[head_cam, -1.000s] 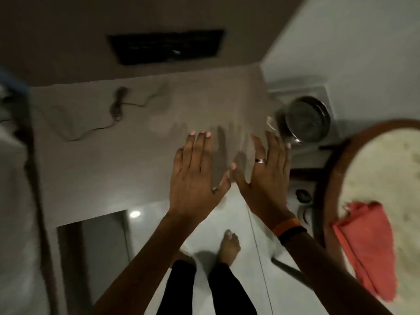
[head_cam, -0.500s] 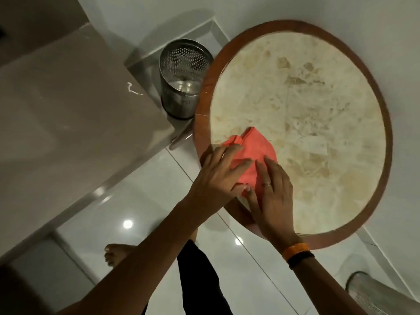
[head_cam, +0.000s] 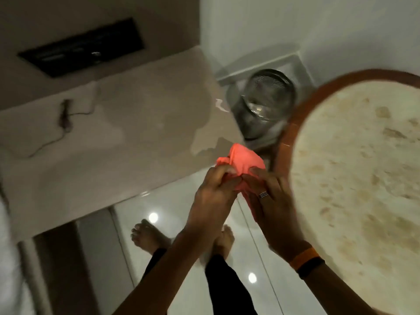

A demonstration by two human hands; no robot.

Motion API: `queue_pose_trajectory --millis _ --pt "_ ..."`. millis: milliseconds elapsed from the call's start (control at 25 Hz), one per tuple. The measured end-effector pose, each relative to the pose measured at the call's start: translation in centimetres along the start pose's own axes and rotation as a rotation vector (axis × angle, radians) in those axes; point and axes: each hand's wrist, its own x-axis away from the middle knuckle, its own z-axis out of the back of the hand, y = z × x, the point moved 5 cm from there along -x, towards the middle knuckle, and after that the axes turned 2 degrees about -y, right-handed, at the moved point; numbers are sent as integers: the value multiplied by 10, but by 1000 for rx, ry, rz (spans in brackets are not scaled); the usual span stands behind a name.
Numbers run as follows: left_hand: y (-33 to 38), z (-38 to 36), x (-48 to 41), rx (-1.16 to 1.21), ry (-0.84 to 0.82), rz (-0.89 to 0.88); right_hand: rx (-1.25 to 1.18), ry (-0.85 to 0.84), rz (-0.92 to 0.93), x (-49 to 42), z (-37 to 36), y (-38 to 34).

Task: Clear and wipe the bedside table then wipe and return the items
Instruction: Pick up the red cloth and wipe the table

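A bunched coral-red cloth (head_cam: 244, 160) is held in the air between both hands, over the front right corner of the beige bedside table (head_cam: 136, 137). My left hand (head_cam: 212, 196) grips its left side. My right hand (head_cam: 270, 201), with a ring and an orange and black wristband, grips its right side and lower end. The bedside table top bears a thin dark cable (head_cam: 64, 117) at its left.
A round stone-topped table with a wooden rim (head_cam: 288, 137) fills the right. A perforated metal bin (head_cam: 264, 105) stands on the floor between the two tables, by the white wall. My bare feet stand on glossy white tiles (head_cam: 177, 223). A dark panel (head_cam: 81, 48) is on the wall.
Both hands have lifted the red cloth off the round table and carried it left, towards the bedside table. The view has swung back to the left.
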Motion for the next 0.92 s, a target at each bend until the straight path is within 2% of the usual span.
queue_pose_trajectory --millis 80,200,280,360,520,600,800,920 --pt "-39 65 14 -69 126 97 -33 -23 177 -32 -36 -59" --pt "-111 165 61 -104 377 350 -35 -58 446 -66 -100 -172" --pt "-158 209 103 -144 419 486 -70 -143 575 -72 -144 -241" --pt "-206 239 154 -254 435 604 -89 -304 659 -63 -199 -300" --pt "-298 240 230 -298 455 911 233 -581 909 -15 -302 -358" --pt "-316 228 236 -386 354 830 304 -635 948 -9 -323 -361" --pt "-367 265 193 -364 369 797 355 -628 1066 -81 -358 -398" --pt "-419 305 119 -359 304 710 373 -548 979 -164 -387 -422"
